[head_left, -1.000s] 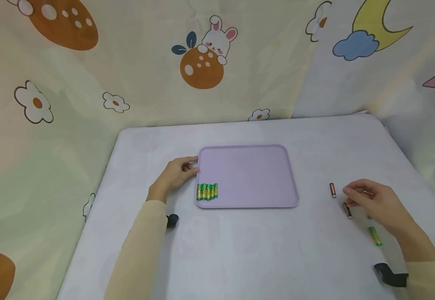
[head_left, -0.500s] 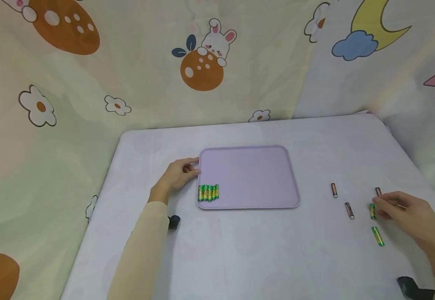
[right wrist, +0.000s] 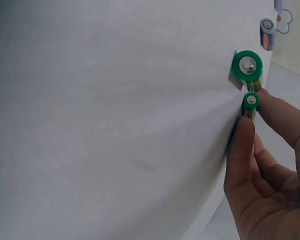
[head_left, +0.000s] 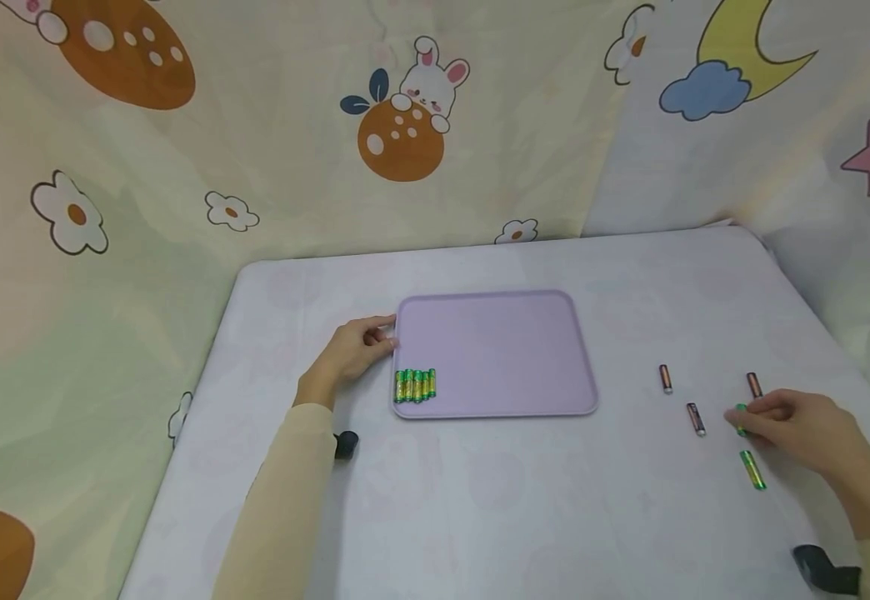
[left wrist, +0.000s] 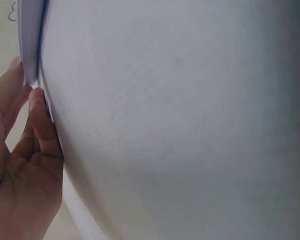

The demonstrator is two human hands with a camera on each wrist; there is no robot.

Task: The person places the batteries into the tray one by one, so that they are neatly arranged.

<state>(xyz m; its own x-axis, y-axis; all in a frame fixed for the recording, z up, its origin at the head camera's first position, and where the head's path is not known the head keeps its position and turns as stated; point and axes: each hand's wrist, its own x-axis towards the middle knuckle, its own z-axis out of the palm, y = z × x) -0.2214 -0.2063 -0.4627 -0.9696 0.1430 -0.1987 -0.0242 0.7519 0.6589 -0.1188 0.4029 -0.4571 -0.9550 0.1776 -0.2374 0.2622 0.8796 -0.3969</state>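
A purple tray (head_left: pixel 510 358) lies mid-table, a row of several green batteries (head_left: pixel 416 386) in its near left corner. My left hand (head_left: pixel 352 350) holds the tray's left rim between thumb and fingers; in the left wrist view, those fingertips (left wrist: pixel 37 100) meet the rim low by the table. On the right, my right hand (head_left: pixel 810 429) pinches a green battery (right wrist: pixel 250 101), largely covered by the fingers in the head view. Just nearer lies another green battery (head_left: pixel 753 470). A copper-and-black battery (head_left: pixel 755 384) pokes out beyond the hand.
Two more copper-and-black batteries (head_left: pixel 666 379) lie between the tray and my right hand. White cloth covers the table (head_left: pixel 540 508). A patterned cloth wall (head_left: pixel 285 142) rises behind the table's far edge.
My right hand went right past the copper-and-black batteries, then came slightly left and took hold of the farther green battery. The left hand stays at the tray.
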